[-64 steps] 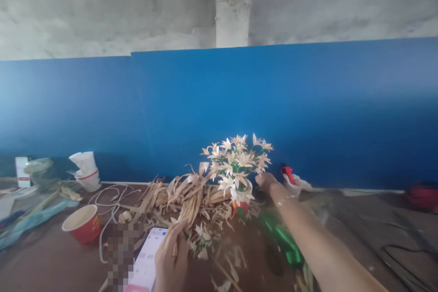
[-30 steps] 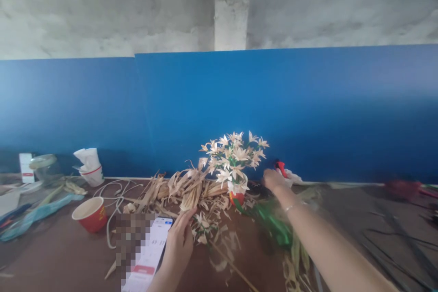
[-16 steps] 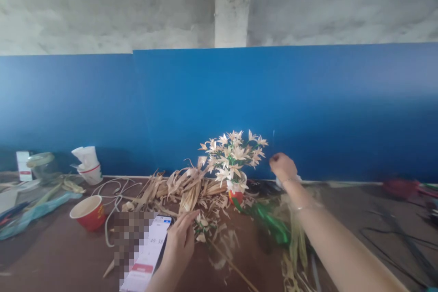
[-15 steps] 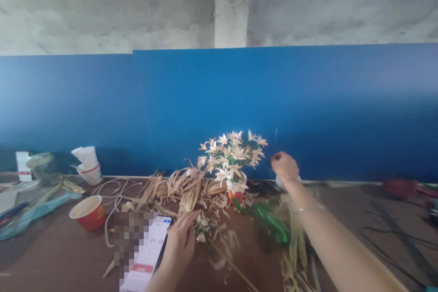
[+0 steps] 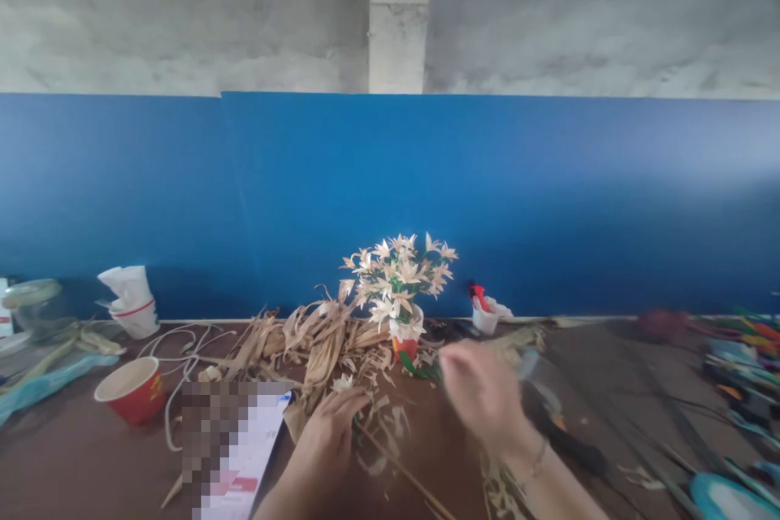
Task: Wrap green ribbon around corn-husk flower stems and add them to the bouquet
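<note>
Between the left hand (image 5: 327, 429) and the right hand (image 5: 484, 396), a gap is offered over the table (image 5: 432, 435), crossed low by a stem (image 5: 400, 465); ahead, passage is barred by flowers (image 5: 402, 272), husks (image 5: 320, 341) and wall (image 5: 548, 203).

Left hand (image 5: 326, 431) just beside phone (image 5: 253, 443) and small white flower (image 5: 343, 382) | right hand (image 5: 484, 394) blurred over brown table (image 5: 73, 471)

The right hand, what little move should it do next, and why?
Perhaps the right hand should move toward the left hand: a small white flower shows just beyond that hand, and the right hand is apart from it. Blur hides whether the right hand holds anything.
</note>
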The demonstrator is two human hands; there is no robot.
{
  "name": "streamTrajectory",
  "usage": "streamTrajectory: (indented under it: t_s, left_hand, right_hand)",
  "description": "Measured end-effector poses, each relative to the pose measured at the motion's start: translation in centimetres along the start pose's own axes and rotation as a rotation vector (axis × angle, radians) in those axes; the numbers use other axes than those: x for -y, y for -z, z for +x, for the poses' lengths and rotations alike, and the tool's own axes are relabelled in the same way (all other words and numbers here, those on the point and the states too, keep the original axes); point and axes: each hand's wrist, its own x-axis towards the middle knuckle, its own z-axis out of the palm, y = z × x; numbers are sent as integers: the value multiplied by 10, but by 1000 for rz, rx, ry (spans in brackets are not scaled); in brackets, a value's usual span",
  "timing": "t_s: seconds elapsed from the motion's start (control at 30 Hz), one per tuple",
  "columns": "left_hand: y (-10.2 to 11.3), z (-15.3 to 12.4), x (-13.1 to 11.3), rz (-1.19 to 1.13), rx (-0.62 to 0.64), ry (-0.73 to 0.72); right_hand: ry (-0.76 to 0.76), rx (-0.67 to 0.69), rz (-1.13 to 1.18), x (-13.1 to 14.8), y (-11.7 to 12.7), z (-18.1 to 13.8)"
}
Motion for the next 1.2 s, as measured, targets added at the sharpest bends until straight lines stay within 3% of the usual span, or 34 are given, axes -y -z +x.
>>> streamTrajectory:
  t_s: [0.07,0.13,0.2,0.33,0.6,0.7,0.83,1.0,1.2]
  left_hand:
    - [0,0,4,-3,-56,44]
    - [0,0,8,-18,-137,120]
    - [2,0,12,-29,-222,187]
    - [4,0,18,-16,-366,232]
    - [3,-2,20,22,-371,209]
    - [2,-3,21,24,-358,219]
    - [3,-2,22,48,-319,206]
    - [2,1,16,135,-141,210]
    - [-3,0,13,216,33,398]
  right_hand:
    - [-97,340,21,5,-19,-14]
    - [-260,485,3,4,-41,-24]
    - [-431,542,-21,2,-63,-29]
    - [-603,648,-53,7,-100,-31]
    - [-672,652,-127,26,-143,-33]
    - [-688,644,-106,18,-144,-34]
    - [-689,649,-61,5,-128,-27]
    - [-660,610,-121,-10,-103,-21]
    - [-664,603,-205,-21,-99,-27]
